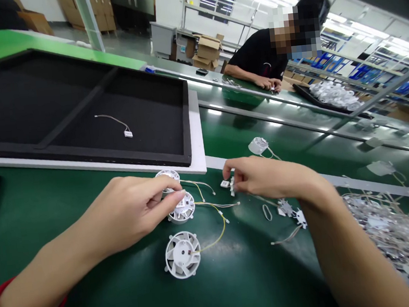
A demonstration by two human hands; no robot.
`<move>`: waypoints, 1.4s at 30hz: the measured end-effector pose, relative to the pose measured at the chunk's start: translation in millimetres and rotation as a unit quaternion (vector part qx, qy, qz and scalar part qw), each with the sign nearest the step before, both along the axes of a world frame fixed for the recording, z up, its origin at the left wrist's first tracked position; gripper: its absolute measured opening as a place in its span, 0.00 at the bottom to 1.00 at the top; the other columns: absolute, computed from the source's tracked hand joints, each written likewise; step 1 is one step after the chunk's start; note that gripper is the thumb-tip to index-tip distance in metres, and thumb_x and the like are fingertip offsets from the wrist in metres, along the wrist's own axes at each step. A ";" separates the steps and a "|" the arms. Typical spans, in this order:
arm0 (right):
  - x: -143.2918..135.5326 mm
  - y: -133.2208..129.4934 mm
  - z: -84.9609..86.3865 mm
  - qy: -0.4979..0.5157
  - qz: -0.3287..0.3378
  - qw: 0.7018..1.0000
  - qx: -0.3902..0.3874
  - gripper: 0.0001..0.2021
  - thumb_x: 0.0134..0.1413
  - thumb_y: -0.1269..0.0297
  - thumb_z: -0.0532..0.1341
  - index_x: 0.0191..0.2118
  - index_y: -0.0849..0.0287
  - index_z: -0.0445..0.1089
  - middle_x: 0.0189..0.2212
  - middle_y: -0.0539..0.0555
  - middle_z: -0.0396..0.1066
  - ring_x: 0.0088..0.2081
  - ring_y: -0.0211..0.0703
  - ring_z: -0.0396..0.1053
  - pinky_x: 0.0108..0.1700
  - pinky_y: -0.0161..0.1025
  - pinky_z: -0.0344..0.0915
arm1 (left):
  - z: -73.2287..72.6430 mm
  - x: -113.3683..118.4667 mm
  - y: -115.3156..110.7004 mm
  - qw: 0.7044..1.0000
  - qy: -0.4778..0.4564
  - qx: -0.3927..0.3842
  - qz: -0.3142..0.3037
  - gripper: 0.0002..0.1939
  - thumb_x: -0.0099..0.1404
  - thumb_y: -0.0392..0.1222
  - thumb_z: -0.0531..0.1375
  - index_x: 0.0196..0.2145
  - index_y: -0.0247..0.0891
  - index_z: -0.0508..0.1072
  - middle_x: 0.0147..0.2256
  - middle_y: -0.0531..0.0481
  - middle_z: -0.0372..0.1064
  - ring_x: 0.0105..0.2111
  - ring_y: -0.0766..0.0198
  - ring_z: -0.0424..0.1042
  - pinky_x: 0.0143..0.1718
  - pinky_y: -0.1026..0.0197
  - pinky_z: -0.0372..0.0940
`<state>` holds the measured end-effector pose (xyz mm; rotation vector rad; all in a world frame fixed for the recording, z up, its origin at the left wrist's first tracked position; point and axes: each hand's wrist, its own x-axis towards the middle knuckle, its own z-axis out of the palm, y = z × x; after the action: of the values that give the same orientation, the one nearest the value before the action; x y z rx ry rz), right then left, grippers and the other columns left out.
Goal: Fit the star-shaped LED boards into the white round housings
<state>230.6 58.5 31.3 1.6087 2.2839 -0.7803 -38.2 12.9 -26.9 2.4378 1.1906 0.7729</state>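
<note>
My left hand (137,206) is closed in a pinch over the middle round white fan housing (181,213); what lies between the fingertips is too small to make out. A small white labelled block (181,202) sits on that housing's centre, below my thumb. My right hand (260,174) curls its thumb and forefinger around a small white piece (232,187) at the table top. Beside its fingers lies a white labelled block (225,184). A second fan housing (168,176) is partly hidden behind my left hand. Nearest me is another housing (183,255), with a yellow wire (223,226).
A black tray (150,120) at the back left holds one wired white block (128,134). Star-shaped metal plates (285,208) and a rubber band (267,212) lie near my right forearm. A heap of wired plates (389,232) is at right. Across the bench works another person (256,57).
</note>
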 end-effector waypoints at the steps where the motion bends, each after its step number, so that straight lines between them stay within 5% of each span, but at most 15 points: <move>1: 2.2 -0.1 4.3 0.024 -0.011 1.000 0.008 0.11 0.56 0.71 0.57 0.45 0.57 0.69 0.32 0.52 0.76 0.28 0.40 0.69 0.28 0.35 0.59 | 0.4 0.3 -0.3 1.000 -0.006 0.001 0.000 0.11 0.73 0.45 0.56 0.38 0.40 0.76 0.18 0.59 0.61 0.18 0.67 0.59 0.23 0.61 0.51; 6: -0.6 -10.5 22.2 0.240 -0.045 0.969 0.037 0.08 0.60 0.67 0.62 0.45 0.56 0.67 0.30 0.49 0.75 0.29 0.38 0.70 0.27 0.33 0.60 | 6.9 4.4 -3.9 0.998 -0.060 -0.018 0.010 0.12 0.73 0.44 0.55 0.35 0.39 0.76 0.27 0.54 0.72 0.23 0.67 0.64 0.27 0.61 0.58; 11: -23.6 -25.9 21.7 0.379 -0.008 0.924 0.037 0.06 0.60 0.67 0.63 0.42 0.56 0.67 0.32 0.49 0.76 0.34 0.39 0.76 0.32 0.33 0.66 | 11.5 9.1 -5.5 0.973 -0.195 -0.123 0.028 0.11 0.69 0.46 0.61 0.47 0.42 0.74 0.41 0.50 0.76 0.36 0.62 0.74 0.38 0.61 0.69; 15: -37.7 -34.6 18.3 0.402 0.015 0.915 0.038 0.05 0.62 0.69 0.62 0.42 0.54 0.67 0.36 0.49 0.77 0.39 0.41 0.78 0.39 0.34 0.71 | 10.1 8.8 -3.0 0.851 -0.375 -0.363 -0.051 0.27 0.67 0.55 0.65 0.58 0.41 0.68 0.46 0.43 0.77 0.42 0.54 0.78 0.37 0.59 0.75; 18: -43.2 -38.2 16.6 0.384 0.032 0.922 0.045 0.06 0.62 0.72 0.60 0.42 0.53 0.67 0.37 0.49 0.77 0.40 0.41 0.78 0.41 0.35 0.72 | 11.3 8.1 -1.8 0.758 -0.444 -0.466 -0.104 0.28 0.65 0.57 0.66 0.56 0.38 0.71 0.43 0.42 0.78 0.40 0.54 0.80 0.35 0.60 0.77; 22: -46.5 -39.1 14.3 0.350 0.037 0.933 0.070 0.07 0.62 0.72 0.60 0.43 0.53 0.67 0.38 0.50 0.77 0.40 0.41 0.78 0.39 0.34 0.71 | 16.1 7.9 -1.0 0.710 -0.476 -0.511 -0.091 0.18 0.63 0.48 0.71 0.47 0.37 0.78 0.39 0.45 0.78 0.38 0.59 0.78 0.35 0.64 0.77; 25: -48.2 -38.6 12.4 0.350 0.027 0.934 0.061 0.08 0.61 0.72 0.60 0.44 0.53 0.67 0.36 0.49 0.78 0.39 0.42 0.78 0.38 0.35 0.71 | 18.0 7.2 0.1 0.681 -0.480 -0.544 -0.104 0.17 0.64 0.43 0.69 0.49 0.37 0.78 0.42 0.43 0.77 0.40 0.59 0.78 0.33 0.65 0.78; 30: -49.3 -37.5 11.0 0.358 0.023 0.933 0.038 0.10 0.61 0.74 0.59 0.46 0.53 0.67 0.35 0.48 0.79 0.39 0.41 0.78 0.38 0.34 0.71 | 16.8 5.0 0.4 0.663 -0.480 -0.564 -0.116 0.18 0.66 0.36 0.66 0.53 0.38 0.76 0.40 0.43 0.77 0.39 0.60 0.78 0.27 0.70 0.76; 42: -44.0 -29.7 12.0 0.373 -0.059 0.924 -0.061 0.06 0.60 0.67 0.63 0.43 0.56 0.70 0.30 0.49 0.76 0.32 0.40 0.73 0.29 0.34 0.63 | 16.7 4.0 2.3 0.667 -0.509 -0.533 -0.110 0.16 0.63 0.31 0.69 0.48 0.39 0.80 0.37 0.46 0.80 0.34 0.64 0.79 0.28 0.71 0.75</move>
<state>186.6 28.9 43.3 1.5731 2.5245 -1.7834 -34.2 15.2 -10.2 0.8398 0.5288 0.8037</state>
